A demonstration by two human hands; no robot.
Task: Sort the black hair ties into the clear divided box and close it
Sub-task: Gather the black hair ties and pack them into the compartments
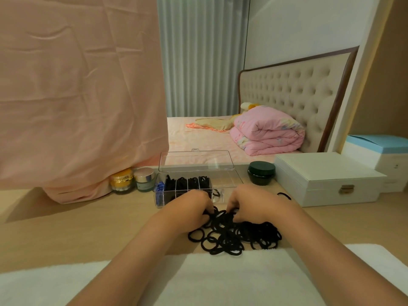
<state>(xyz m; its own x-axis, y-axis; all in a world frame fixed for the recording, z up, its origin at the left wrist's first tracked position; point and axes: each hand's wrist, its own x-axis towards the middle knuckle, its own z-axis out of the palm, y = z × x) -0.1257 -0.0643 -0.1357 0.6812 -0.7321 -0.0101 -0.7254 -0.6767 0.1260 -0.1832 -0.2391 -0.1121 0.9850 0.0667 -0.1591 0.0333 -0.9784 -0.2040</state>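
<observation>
A pile of black hair ties (pixel 236 236) lies on the wooden table in front of me. My left hand (pixel 194 206) and my right hand (pixel 249 202) are both at the far edge of the pile, fingers curled down into the ties. Just beyond them stands the clear divided box (pixel 229 181) with its lid (pixel 196 160) tipped up and open. Several of its left and middle compartments hold black ties, and the leftmost one holds blue ties (pixel 160 187). The right compartments look bare. One loose black tie (pixel 284 195) lies to the right of my right wrist.
A dark green jar (pixel 262 172) stands right of the box, then a white latched case (pixel 326 180). A gold jar (pixel 123 181) and a silver-lidded jar (pixel 144 179) sit left of the box, under a hanging pink cloth (pixel 81 96). A white towel (pixel 216 277) covers the near edge.
</observation>
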